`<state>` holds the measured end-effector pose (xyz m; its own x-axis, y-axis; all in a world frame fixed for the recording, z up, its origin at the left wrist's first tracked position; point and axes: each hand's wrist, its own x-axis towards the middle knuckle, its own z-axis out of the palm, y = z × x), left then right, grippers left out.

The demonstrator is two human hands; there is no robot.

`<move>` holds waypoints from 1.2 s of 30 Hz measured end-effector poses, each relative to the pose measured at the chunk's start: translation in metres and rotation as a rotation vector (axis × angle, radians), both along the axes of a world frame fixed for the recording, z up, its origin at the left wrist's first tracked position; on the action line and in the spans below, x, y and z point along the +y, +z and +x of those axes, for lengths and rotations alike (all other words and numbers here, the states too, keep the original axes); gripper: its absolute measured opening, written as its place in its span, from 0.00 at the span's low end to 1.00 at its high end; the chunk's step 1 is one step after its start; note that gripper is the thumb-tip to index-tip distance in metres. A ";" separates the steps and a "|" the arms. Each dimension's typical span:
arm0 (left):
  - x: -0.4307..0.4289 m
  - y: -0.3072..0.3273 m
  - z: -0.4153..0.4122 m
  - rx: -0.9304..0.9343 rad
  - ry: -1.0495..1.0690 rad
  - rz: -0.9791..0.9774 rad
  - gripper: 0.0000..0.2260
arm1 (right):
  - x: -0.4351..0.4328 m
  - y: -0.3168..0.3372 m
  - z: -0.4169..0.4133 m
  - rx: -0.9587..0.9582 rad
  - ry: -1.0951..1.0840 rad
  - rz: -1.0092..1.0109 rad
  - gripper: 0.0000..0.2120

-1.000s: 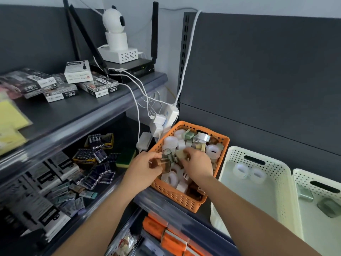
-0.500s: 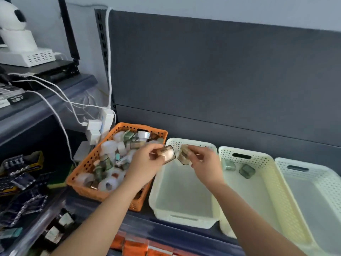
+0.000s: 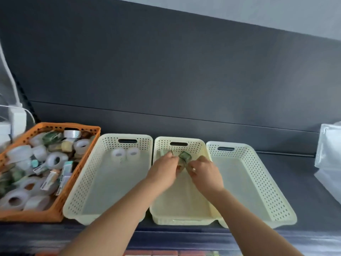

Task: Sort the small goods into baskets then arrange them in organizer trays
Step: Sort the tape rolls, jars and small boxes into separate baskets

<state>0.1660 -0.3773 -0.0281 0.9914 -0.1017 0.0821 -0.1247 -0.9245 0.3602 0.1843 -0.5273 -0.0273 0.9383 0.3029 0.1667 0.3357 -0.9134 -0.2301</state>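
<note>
- At the far left a white power adapter (image 3: 17,118) with a white cable (image 3: 8,74) stands against the dark back panel (image 3: 166,71).
- Next comes the orange basket (image 3: 55,211), heaped with tape rolls (image 3: 55,160) in white, clear, green and tan, plus a few small packaged goods. It sits on the dark shelf (image 3: 304,182), touching the first cream basket.
- The first cream basket (image 3: 77,191) holds two white tape rolls (image 3: 125,153) side by side at its far end, under the handle slot.
- My left hand (image 3: 163,171) reaches into the middle cream basket (image 3: 184,220), near its far end. Its fingers are curled and closed around a small wrapped item; most of that item is hidden by my fingers, so I cannot say what it is.
- Just past my knuckles a small green packaged tape (image 3: 184,156) lies tilted at the basket's far end, and another greenish piece (image 3: 165,152) sits beside it to the left.
- My right hand (image 3: 204,172) is in the same basket, nearly touching my left, with a ring on one finger. The fingertips are pressed together on something small between the two hands; I cannot tell exactly what.
- The third cream basket (image 3: 276,200) sits touching the middle one.
- At the far right, clear plastic bags (image 3: 328,159) rest on the shelf, well apart from the baskets.
</note>
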 end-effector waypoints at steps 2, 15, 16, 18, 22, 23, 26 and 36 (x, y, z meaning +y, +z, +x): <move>-0.008 -0.004 -0.001 0.075 -0.019 0.263 0.18 | -0.001 -0.005 0.003 0.010 0.016 -0.066 0.08; 0.012 0.002 -0.018 -0.048 -0.001 0.450 0.25 | 0.015 -0.012 0.014 -0.015 0.142 0.004 0.12; 0.018 0.006 -0.021 -0.091 -0.003 0.413 0.22 | 0.021 -0.009 0.012 -0.024 0.150 0.028 0.12; 0.033 0.016 -0.031 -0.164 0.025 0.333 0.19 | 0.038 -0.002 0.008 -0.046 0.169 0.085 0.13; 0.083 0.034 -0.063 -0.266 0.121 0.234 0.17 | 0.082 0.015 -0.004 -0.113 0.267 0.175 0.13; 0.098 0.037 -0.072 -0.260 0.149 0.228 0.17 | 0.096 0.018 -0.009 -0.118 0.306 0.193 0.12; 0.148 0.043 -0.099 -0.187 0.243 0.274 0.12 | 0.140 0.025 -0.026 -0.105 0.431 0.242 0.11; 0.282 0.046 -0.175 0.153 0.473 0.341 0.05 | 0.284 0.028 -0.096 0.005 0.804 0.066 0.08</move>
